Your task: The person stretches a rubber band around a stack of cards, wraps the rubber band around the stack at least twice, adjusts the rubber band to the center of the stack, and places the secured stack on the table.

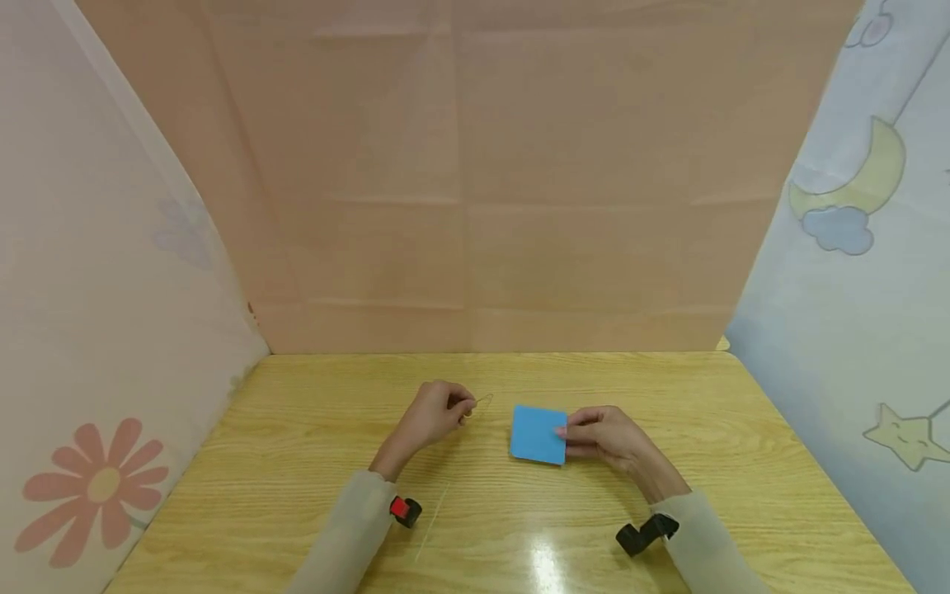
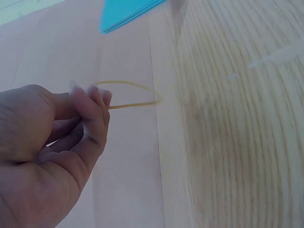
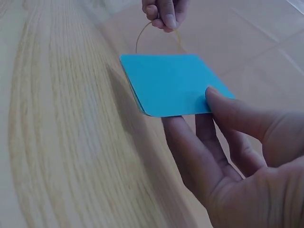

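My left hand [image 1: 439,410] pinches a thin yellow rubber band [image 2: 133,105] between thumb and fingertips. The band sticks out from the fingers as a loose loop towards the right. Across from it, my right hand [image 1: 614,439] holds a thin stack of square blue cards [image 1: 536,435] with rounded corners. In the right wrist view the thumb [image 3: 217,100] lies on top of the cards, and the other fingers support them from below. The stack is tilted above the table, and the band's loop shows just behind its far edge.
Both hands are over a light wooden table [image 1: 297,462]. A plain brownish cloth [image 1: 460,181] hangs behind it, with patterned cloths [image 1: 839,330] at the sides. Each wrist carries a small black camera [image 1: 640,536]. A pale thin streak [image 1: 433,521] lies on the tabletop near the left forearm.
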Demonstrator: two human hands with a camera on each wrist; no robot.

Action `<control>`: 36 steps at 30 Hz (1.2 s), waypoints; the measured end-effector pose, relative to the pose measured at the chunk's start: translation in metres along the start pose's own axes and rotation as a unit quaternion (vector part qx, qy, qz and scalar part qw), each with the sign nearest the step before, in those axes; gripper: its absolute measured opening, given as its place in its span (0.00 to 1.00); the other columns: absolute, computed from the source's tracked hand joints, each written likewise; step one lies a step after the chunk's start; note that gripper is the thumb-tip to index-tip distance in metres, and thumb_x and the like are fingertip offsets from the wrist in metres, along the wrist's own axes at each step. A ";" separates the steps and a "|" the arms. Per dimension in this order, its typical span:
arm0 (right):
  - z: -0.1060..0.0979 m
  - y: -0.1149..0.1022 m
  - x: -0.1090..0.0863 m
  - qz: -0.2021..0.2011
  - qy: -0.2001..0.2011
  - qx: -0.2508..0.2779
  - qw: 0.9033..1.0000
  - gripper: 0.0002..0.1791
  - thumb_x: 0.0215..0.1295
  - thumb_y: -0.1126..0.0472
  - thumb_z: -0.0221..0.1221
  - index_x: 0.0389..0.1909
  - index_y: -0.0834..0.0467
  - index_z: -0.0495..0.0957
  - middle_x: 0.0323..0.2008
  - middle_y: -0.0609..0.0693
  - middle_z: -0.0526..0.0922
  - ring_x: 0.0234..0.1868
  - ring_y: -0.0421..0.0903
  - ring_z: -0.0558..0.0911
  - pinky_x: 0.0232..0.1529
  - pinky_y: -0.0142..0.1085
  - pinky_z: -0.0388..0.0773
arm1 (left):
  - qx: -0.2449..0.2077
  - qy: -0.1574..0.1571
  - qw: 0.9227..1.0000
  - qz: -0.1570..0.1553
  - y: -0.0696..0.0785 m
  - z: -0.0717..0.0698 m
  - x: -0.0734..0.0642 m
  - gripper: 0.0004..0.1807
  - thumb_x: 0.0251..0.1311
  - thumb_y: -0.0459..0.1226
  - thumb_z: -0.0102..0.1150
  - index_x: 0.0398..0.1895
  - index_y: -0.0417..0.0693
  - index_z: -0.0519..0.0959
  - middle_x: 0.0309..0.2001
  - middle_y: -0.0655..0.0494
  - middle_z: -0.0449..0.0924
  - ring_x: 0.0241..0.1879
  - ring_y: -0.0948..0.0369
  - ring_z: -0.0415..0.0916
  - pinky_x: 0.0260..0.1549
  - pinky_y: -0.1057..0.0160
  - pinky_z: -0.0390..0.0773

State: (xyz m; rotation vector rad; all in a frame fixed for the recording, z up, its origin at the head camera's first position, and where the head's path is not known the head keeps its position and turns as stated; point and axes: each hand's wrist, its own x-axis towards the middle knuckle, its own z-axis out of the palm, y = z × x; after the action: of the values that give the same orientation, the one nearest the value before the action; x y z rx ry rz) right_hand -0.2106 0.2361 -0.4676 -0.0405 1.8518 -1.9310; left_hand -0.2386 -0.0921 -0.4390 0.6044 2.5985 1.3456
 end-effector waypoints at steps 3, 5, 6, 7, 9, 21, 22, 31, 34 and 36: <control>0.001 0.002 -0.001 -0.003 -0.013 0.006 1.000 0.05 0.71 0.68 0.66 0.35 0.55 0.85 0.36 0.49 0.84 0.38 0.43 0.90 0.47 0.38 0.91 | -0.007 0.006 1.000 0.002 0.001 0.001 0.000 0.13 0.79 0.35 0.55 0.49 0.33 0.86 0.40 0.37 0.87 0.36 0.45 0.86 0.27 0.68 0.83; 0.003 0.002 -0.002 -0.005 -0.019 0.006 1.000 0.06 0.71 0.67 0.66 0.35 0.53 0.85 0.35 0.48 0.85 0.37 0.43 0.90 0.45 0.38 0.91 | -0.010 0.011 1.000 0.007 0.001 0.002 0.000 0.13 0.79 0.35 0.55 0.49 0.34 0.86 0.40 0.37 0.87 0.36 0.45 0.86 0.28 0.68 0.83; 0.004 0.003 -0.002 -0.005 -0.022 0.005 1.000 0.06 0.71 0.67 0.66 0.35 0.53 0.85 0.35 0.47 0.86 0.37 0.43 0.90 0.45 0.38 0.91 | -0.010 0.014 1.000 0.011 0.001 0.003 0.000 0.13 0.79 0.35 0.56 0.49 0.34 0.86 0.40 0.37 0.87 0.35 0.46 0.86 0.28 0.68 0.83; 0.005 0.003 -0.001 -0.006 -0.025 0.003 1.000 0.06 0.71 0.66 0.66 0.35 0.52 0.84 0.35 0.47 0.86 0.36 0.43 0.90 0.44 0.38 0.91 | -0.010 0.017 1.000 0.015 0.001 0.004 0.001 0.13 0.79 0.36 0.56 0.49 0.34 0.86 0.40 0.37 0.87 0.35 0.46 0.86 0.28 0.68 0.84; 0.008 0.003 0.001 -0.007 -0.027 0.002 1.000 0.07 0.72 0.66 0.66 0.34 0.50 0.83 0.34 0.46 0.87 0.36 0.43 0.89 0.44 0.38 0.91 | -0.013 0.021 0.999 0.021 0.002 0.005 0.001 0.13 0.78 0.35 0.56 0.49 0.34 0.86 0.40 0.37 0.87 0.35 0.46 0.86 0.29 0.69 0.84; 0.024 0.004 0.010 -0.011 -0.017 0.030 0.999 0.09 0.71 0.67 0.67 0.33 0.50 0.80 0.30 0.46 0.86 0.31 0.41 0.88 0.41 0.37 0.91 | -0.055 0.031 0.997 0.037 0.012 0.013 0.001 0.11 0.78 0.35 0.57 0.48 0.38 0.87 0.41 0.34 0.87 0.37 0.40 0.86 0.31 0.60 0.88; 0.025 0.004 0.010 -0.010 -0.017 0.033 0.999 0.09 0.71 0.67 0.67 0.33 0.50 0.80 0.31 0.46 0.86 0.31 0.41 0.87 0.41 0.37 0.91 | -0.056 0.031 0.997 0.038 0.014 0.013 0.001 0.11 0.78 0.34 0.57 0.48 0.38 0.86 0.42 0.34 0.87 0.37 0.40 0.86 0.31 0.58 0.88; 0.032 0.001 0.013 -0.001 -0.006 0.059 0.998 0.09 0.72 0.68 0.65 0.34 0.52 0.79 0.31 0.49 0.88 0.33 0.43 0.90 0.41 0.36 0.91 | -0.066 0.035 0.997 0.036 0.020 0.017 -0.007 0.11 0.77 0.34 0.58 0.47 0.37 0.87 0.37 0.42 0.88 0.33 0.47 0.86 0.34 0.50 0.89; 0.033 0.000 0.013 0.001 -0.005 0.062 0.998 0.09 0.72 0.69 0.64 0.34 0.52 0.78 0.31 0.50 0.88 0.33 0.43 0.90 0.42 0.37 0.91 | -0.061 0.035 0.997 0.040 0.020 0.017 -0.009 0.10 0.77 0.35 0.58 0.47 0.39 0.87 0.37 0.45 0.89 0.31 0.53 0.85 0.33 0.53 0.89; 0.033 -0.001 0.013 -0.001 -0.005 0.062 0.998 0.09 0.72 0.69 0.64 0.35 0.53 0.78 0.31 0.50 0.87 0.33 0.43 0.90 0.41 0.37 0.91 | -0.057 0.035 0.997 0.039 0.020 0.017 -0.011 0.10 0.77 0.36 0.58 0.47 0.40 0.88 0.37 0.45 0.89 0.31 0.55 0.85 0.32 0.55 0.89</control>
State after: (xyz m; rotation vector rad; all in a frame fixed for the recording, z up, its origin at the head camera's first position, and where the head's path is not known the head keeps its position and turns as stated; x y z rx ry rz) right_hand -0.2113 0.2006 -0.4671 -0.0133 1.7229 -2.0387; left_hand -0.2179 -0.0734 -0.4337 0.6582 2.5528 1.5542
